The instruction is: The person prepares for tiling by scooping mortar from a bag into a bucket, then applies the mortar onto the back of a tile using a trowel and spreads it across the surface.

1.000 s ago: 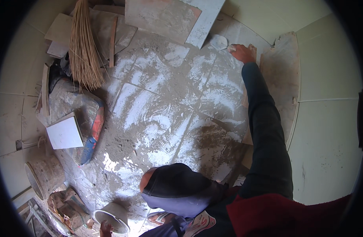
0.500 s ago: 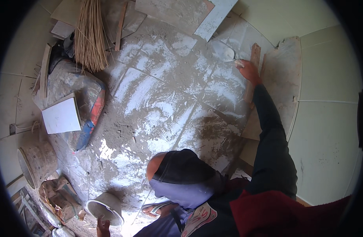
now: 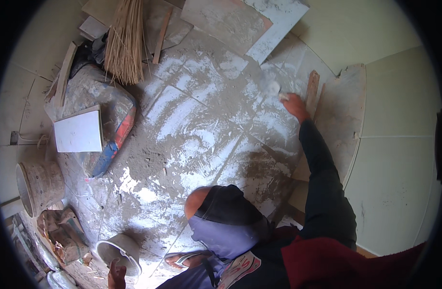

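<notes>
My right hand (image 3: pixel 294 107) reaches out to the far right, closed around the handle of a trowel (image 3: pixel 274 88). The blade is blurred and sits low over the dusty floor (image 3: pixel 206 139), which is streaked with white and grey. At the lower left my left hand (image 3: pixel 116 276) is partly cut off by the picture's edge. Its fingers point up in front of a pale bucket (image 3: pixel 128 244) and look apart, with nothing visible in them. Whether they touch the bucket cannot be made out.
A stick broom (image 3: pixel 125 45) stands at far left, above a dirty filled sack (image 3: pixel 116 108) bearing a white tile piece (image 3: pixel 79 131). Another bucket (image 3: pixel 43 188) and a torn paper bag (image 3: pixel 62 233) lie left. Wooden strips (image 3: pixel 312 89) and boards (image 3: pixel 230 24) lie right and far.
The trowel and my right hand have moved left, away from the wooden strips. The whole view has turned slightly. My left hand stays by the pale bucket.
</notes>
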Action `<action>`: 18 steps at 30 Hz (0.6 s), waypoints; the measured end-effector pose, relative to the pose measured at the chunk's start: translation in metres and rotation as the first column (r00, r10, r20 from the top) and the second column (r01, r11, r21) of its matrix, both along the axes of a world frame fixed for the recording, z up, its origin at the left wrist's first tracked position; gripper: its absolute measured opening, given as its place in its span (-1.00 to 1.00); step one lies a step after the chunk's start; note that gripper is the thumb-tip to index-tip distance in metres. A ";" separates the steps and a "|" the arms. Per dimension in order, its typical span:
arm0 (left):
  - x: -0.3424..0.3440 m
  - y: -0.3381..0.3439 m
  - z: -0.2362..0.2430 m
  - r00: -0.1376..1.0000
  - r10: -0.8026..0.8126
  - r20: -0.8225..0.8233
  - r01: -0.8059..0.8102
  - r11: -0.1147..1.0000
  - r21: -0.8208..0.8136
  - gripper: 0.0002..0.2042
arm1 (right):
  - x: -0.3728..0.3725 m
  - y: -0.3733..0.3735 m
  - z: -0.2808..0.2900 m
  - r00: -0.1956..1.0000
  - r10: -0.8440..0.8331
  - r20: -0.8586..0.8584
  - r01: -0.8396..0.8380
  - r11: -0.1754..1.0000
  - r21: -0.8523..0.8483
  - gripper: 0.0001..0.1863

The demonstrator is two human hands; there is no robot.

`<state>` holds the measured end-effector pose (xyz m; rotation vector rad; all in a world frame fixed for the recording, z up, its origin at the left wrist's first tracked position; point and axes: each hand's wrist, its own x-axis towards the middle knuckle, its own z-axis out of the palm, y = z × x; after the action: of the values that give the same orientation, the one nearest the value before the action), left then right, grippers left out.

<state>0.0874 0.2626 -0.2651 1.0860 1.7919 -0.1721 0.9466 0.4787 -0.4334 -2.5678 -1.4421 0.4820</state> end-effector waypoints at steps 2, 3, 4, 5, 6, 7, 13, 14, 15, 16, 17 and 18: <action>0.013 0.003 0.004 0.998 -0.035 -0.055 0.037 0.999 0.029 -0.47 | -0.013 0.001 0.007 0.986 0.151 0.065 -0.154 0.987 0.053 -0.59; 0.017 0.003 0.006 0.996 -0.042 -0.076 0.045 0.998 0.035 -0.47 | -0.023 0.007 0.014 0.974 0.123 0.192 -0.131 0.991 0.025 -0.59; 0.019 0.004 0.007 0.995 -0.050 -0.090 0.053 0.998 0.040 -0.48 | -0.019 0.013 0.017 0.972 0.129 0.197 -0.137 0.990 0.025 -0.59; 0.020 0.006 0.008 0.993 -0.058 -0.099 0.063 0.997 0.045 -0.49 | -0.011 0.024 0.019 0.943 0.115 0.313 -0.129 0.991 0.024 -0.59; 0.022 0.007 0.009 0.992 -0.066 -0.110 0.072 0.996 0.050 -0.49 | -0.004 0.035 0.021 0.900 0.099 0.425 -0.120 0.992 0.024 -0.58; 0.024 0.008 0.012 0.990 -0.071 -0.123 0.078 0.995 0.055 -0.50 | 0.001 0.045 0.023 0.842 0.120 0.526 -0.165 0.986 0.040 -0.54; 0.029 0.007 0.021 0.981 -0.087 -0.172 0.100 0.993 0.065 -0.53 | 0.013 0.062 -0.003 0.759 0.370 0.536 -0.396 0.916 -0.070 -0.45; 0.030 0.007 0.021 0.980 -0.092 -0.176 0.105 0.993 0.063 -0.54 | 0.004 0.059 0.005 0.791 0.411 0.454 -0.429 0.901 -0.068 -0.43; 0.031 0.006 0.023 0.980 -0.092 -0.178 0.105 0.992 0.065 -0.54 | 0.002 0.063 0.004 0.788 0.416 0.453 -0.434 0.898 -0.070 -0.43; 0.032 0.006 0.023 0.979 -0.095 -0.181 0.108 0.992 0.064 -0.55 | 0.000 0.065 0.001 0.849 0.311 0.427 -0.316 0.947 -0.062 -0.45; 0.033 0.006 0.024 0.978 -0.095 -0.184 0.108 0.992 0.063 -0.55 | -0.002 0.066 -0.001 0.894 0.198 0.401 -0.192 0.980 -0.057 -0.46; 0.033 0.005 0.024 0.978 -0.095 -0.185 0.108 0.992 0.060 -0.56 | -0.003 0.064 -0.002 0.894 0.202 0.400 -0.193 0.979 -0.063 -0.46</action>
<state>0.1209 0.2674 -0.2412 1.2466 1.9167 -0.2803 0.9434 0.5422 -0.4357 -2.6585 -1.8501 -0.0250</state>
